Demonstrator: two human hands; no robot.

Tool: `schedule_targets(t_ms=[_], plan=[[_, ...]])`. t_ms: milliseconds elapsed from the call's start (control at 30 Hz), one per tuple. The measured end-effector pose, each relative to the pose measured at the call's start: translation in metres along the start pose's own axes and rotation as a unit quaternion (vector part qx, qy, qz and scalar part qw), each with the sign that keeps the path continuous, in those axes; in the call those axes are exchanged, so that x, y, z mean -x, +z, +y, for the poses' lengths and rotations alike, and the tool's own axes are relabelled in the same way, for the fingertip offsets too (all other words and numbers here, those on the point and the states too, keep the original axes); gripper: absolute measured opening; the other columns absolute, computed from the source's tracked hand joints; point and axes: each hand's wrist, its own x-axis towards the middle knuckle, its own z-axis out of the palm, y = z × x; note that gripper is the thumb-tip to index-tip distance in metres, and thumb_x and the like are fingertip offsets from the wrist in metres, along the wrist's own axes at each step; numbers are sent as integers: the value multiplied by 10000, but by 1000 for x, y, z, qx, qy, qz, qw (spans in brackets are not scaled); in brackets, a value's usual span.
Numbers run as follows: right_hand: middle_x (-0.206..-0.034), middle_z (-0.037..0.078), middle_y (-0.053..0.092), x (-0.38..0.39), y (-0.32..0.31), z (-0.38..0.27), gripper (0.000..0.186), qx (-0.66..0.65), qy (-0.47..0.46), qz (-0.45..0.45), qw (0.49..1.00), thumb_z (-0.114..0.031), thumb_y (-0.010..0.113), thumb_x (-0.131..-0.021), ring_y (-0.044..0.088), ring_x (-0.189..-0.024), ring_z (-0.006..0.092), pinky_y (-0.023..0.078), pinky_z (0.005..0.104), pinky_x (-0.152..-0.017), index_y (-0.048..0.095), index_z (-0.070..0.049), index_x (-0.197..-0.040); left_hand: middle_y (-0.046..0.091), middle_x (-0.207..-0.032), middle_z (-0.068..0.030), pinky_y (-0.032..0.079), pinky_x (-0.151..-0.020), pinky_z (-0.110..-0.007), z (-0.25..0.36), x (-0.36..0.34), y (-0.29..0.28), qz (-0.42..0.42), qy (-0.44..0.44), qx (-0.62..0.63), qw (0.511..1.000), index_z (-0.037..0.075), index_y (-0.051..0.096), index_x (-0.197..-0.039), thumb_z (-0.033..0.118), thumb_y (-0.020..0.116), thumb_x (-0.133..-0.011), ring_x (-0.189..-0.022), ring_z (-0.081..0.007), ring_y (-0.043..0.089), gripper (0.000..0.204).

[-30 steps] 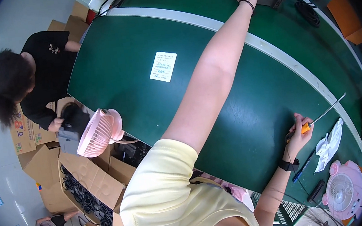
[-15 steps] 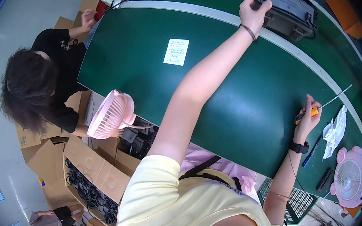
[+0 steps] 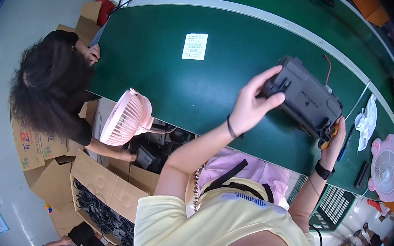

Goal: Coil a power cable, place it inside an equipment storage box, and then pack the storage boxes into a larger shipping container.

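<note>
A dark grey, box-shaped plastic case (image 3: 305, 98) with latches is held tilted over the green table. My left hand (image 3: 253, 104) is closed on its left end, thumb across the near face. At the opposite end, my right hand (image 3: 334, 144) wraps round the orange-and-black handle of a screwdriver (image 3: 359, 99), its long thin shaft pointing away to the right. The fingers of that hand also touch the case's lower right corner, which partly hides the handle. A thin red wire (image 3: 329, 66) sticks up from the case's far side.
On the green table (image 3: 162, 73) lie a white paper slip (image 3: 194, 47), a crumpled white cloth (image 3: 366, 123) and a blue pen (image 3: 346, 145). A pink fan (image 3: 126, 117) stands at the left edge, another pink fan (image 3: 388, 169) at right. A co-worker (image 3: 52, 86) reaches into boxes at left.
My left hand has brought the case from the far strip beyond the pale rail down toward me. My right hand, still holding the screwdriver, now meets its right end. The co-worker has leaned forward.
</note>
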Motion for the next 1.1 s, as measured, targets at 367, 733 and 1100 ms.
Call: schedule_targets(t_ms=[367,733,1100], plan=[[-828,-19,617,70,-17,3,359,-34,49,59,996,-429,456,-1027,576,-567,60,416,191,-439,561,-101,-1126,367,-1453,-211,482,-1031,-434,-1,105,16,2,50,-306,951,96,374,-1452,247,787,-836,-1308,-365,476,757],[-753,-15,496,97,-12,0,232,18,-21,1,1000,-292,539,-997,499,-548,54,413,190,-492,530,-69,-1061,346,-1475,-206,302,-1140,-534,9,52,15,-85,239,-404,879,116,462,-1427,391,884,-645,-1376,-445,343,930],[-759,-16,500,110,-33,12,404,61,-65,-32,996,-459,565,-991,513,-579,51,424,186,-497,504,-67,-1071,425,-1412,-150,432,-1061,-454,7,69,20,-105,230,-344,904,163,705,-1154,215,901,-595,-1287,-364,474,595]])
